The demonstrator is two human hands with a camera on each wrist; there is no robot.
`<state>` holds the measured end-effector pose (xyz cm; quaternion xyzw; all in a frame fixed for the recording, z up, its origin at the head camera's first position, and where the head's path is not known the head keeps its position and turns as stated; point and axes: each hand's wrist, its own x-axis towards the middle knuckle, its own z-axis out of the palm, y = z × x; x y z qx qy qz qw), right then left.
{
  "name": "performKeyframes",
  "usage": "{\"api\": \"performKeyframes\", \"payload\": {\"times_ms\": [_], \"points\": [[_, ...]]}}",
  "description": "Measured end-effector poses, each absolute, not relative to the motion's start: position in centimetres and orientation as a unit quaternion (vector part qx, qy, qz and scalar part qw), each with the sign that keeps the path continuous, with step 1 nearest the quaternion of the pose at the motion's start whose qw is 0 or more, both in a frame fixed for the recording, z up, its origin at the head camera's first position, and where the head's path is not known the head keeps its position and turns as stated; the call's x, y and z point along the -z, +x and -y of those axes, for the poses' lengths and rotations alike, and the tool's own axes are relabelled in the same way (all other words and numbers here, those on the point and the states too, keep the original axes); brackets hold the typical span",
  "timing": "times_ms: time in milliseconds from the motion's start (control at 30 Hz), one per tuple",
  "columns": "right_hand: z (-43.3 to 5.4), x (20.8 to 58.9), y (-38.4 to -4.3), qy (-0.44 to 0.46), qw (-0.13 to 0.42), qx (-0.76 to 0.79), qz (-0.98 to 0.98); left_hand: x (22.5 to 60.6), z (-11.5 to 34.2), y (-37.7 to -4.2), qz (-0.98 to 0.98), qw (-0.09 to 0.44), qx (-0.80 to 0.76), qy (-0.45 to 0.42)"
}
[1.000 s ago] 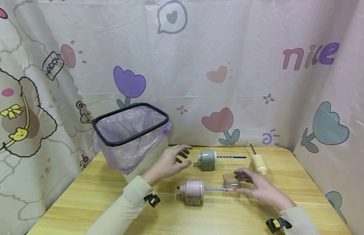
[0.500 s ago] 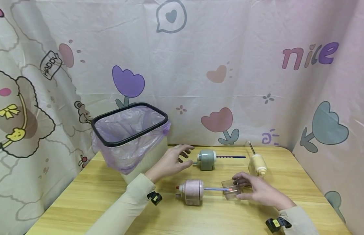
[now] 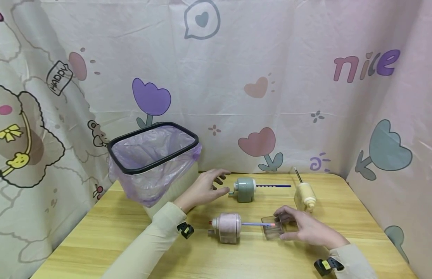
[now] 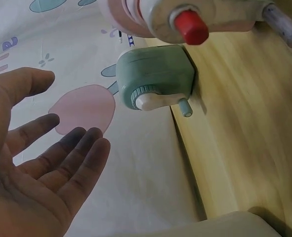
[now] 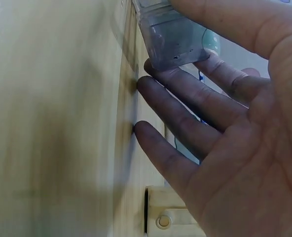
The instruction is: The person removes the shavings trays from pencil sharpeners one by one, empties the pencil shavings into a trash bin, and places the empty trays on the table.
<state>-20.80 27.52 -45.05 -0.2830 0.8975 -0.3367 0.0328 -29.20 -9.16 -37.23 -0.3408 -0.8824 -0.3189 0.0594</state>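
Note:
My left hand (image 3: 203,188) hovers with parted, loosely bent fingers beside the crank of a green pencil sharpener (image 3: 245,190); it holds nothing. A blue pencil (image 3: 277,186) sticks out of that sharpener. Between the thumb and fingers of my right hand (image 3: 304,226) is a small clear plastic shavings drawer (image 5: 173,42), pinched at its edge. In the head view, the drawer is slightly blurred and lies by the pink eraser end of a blue-purple pencil (image 3: 252,224). That pencil sits in a pink crank sharpener (image 3: 229,228) in front of me.
At the left stands a waste bin (image 3: 181,190) with a black rim and a purple bag (image 3: 149,190). A yellow sharpener (image 3: 305,195) with a dark pencil (image 3: 298,175) is at the back right. A printed curtain (image 3: 216,77) closes off the table's (image 3: 272,259) far side.
My right hand has brought the clear drawer a little nearer to me and to the left, and it is tilted differently. My left hand has shifted slightly right, towards the green sharpener.

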Motion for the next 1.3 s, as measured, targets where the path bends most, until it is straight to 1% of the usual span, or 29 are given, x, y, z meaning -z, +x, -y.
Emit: {"api": "performKeyframes", "payload": {"times_ms": [133,500,1000,1300], "points": [[-27.4,45.1,-20.7,-0.275,0.031,0.325,-0.904,37.2,8.9,-29.3,0.886,0.06,0.311,-0.338],[-27.3,44.9,-20.6,-0.269,0.059,0.342,-0.899,36.9,7.9,-29.6,0.896,0.055,0.287,-0.334],[-27.3,45.2,-20.9,-0.283,0.071,0.364,-0.884,36.9,6.6,-30.5,0.901,0.052,0.272,-0.333],[-27.5,45.3,-20.9,-0.29,0.072,0.362,-0.883,37.2,6.0,-31.1,0.907,0.026,0.266,-0.325]]}}
